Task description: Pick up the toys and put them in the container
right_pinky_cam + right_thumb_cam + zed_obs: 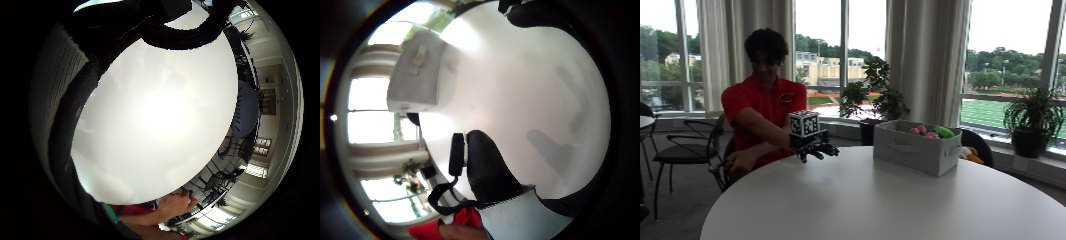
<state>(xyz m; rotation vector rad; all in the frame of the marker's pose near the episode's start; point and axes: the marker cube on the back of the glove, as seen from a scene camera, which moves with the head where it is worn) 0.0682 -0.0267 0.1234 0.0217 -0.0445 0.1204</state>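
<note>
My gloved right hand [816,149] hovers just above the left part of the round white table [873,200], fingers loosely curled downward and holding nothing. A grey fabric container [916,150] stands on the table to the hand's right, well apart from it. Pink toys [923,131] and a green toy [944,132] show over its rim. The thumb side palm view shows the container [420,70] across bare tabletop [535,95], with the glove's thumb [487,170] close by. The little finger side palm view holds only tabletop [160,115] and the bare left hand [177,204] at the table's edge.
An orange and yellow soft toy [970,154] lies behind the container on a dark chair [981,141]. Potted plants [874,100] stand by the windows. Black chairs [680,150] stand at the left, off the table.
</note>
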